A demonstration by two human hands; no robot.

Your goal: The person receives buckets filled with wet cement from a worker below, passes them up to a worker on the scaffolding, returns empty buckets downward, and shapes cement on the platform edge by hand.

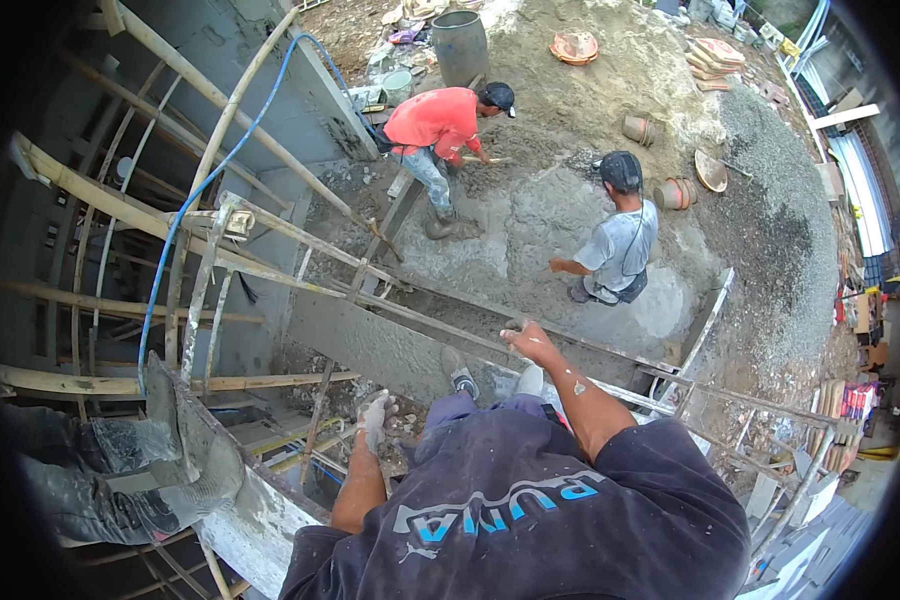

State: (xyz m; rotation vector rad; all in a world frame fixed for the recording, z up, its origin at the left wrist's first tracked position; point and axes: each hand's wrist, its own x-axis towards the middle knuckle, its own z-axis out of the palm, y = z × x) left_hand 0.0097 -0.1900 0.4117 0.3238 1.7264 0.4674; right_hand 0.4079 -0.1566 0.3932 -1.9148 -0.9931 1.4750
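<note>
My left hand (374, 420), whitish with cement, hangs at my side with its fingers apart and nothing in it. Below and beside it are scaffold poles and a wet grey plank (370, 335). My right hand (532, 342) reaches forward over the scaffold's metal rail (440, 328), its fingers stretched out and grey at the tips. It overlaps the long trough-like gap behind the rail in this view. My shoes (458, 372) stand on the plank, close between both hands.
Bamboo poles (120, 205) and a blue hose (195, 190) cross the left side. Someone's cement-covered legs (100, 480) stand at lower left. Below, a person in red (435, 125) bends over wet mortar; another in grey (622, 240) crouches near buckets (676, 194). Gravel (785, 200) lies right.
</note>
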